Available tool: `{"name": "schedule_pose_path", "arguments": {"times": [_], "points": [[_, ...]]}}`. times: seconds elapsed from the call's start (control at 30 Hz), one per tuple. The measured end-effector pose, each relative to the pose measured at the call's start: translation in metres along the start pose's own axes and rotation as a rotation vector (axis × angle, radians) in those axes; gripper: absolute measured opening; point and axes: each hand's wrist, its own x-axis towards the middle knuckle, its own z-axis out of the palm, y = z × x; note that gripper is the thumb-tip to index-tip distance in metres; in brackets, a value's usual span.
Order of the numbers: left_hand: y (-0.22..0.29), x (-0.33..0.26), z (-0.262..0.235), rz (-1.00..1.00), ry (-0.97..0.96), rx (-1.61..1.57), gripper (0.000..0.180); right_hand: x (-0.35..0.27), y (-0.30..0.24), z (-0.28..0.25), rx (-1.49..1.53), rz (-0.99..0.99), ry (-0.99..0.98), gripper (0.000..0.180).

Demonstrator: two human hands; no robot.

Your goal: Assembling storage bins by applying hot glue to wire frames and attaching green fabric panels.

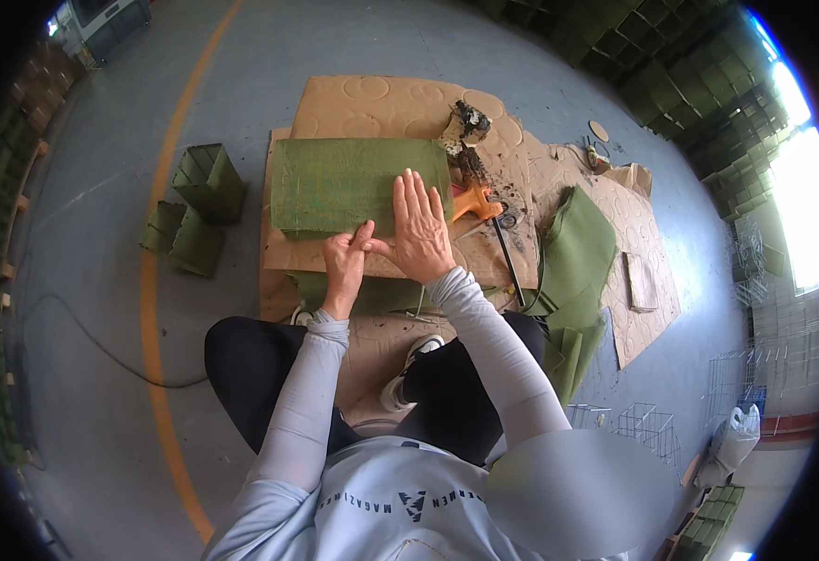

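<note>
A green fabric-covered box (335, 182) lies lengthwise on a cardboard-topped work surface in front of me. My right hand (421, 224) rests flat on its near right part, fingers stretched and lying side by side. Just left of it, my left hand (342, 271) is closed at the box's near edge, its fingers curled and its thumb by my right thumb. Whatever is in the left fingers is hidden. Beside the box's right end lies an orange tool shaped like a glue gun (473, 200), with a black rod (507, 257) reaching toward me.
Two open green boxes (208, 182) (185, 238) stand on the floor at left, near a yellow line (151, 309). Green fabric (578, 252) drapes over cardboard (629, 290) at right. Dark residue (470, 122) sits behind the tool. Wire frames (648, 430) and stacked green boxes (690, 93) stand farther right.
</note>
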Motion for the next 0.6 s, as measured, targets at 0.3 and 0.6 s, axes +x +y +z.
{"name": "schedule_pose_path", "arguments": {"times": [0.3,0.6], "points": [[-0.024,0.008,0.004,-0.070,0.068,0.013,0.061,-0.001,-0.003,-0.002,-0.033,0.031,-0.015,0.120],[-0.008,0.009,0.016,-0.099,0.008,-0.324,0.042,-0.001,-0.004,0.002,-0.020,0.028,-0.013,0.120]]}}
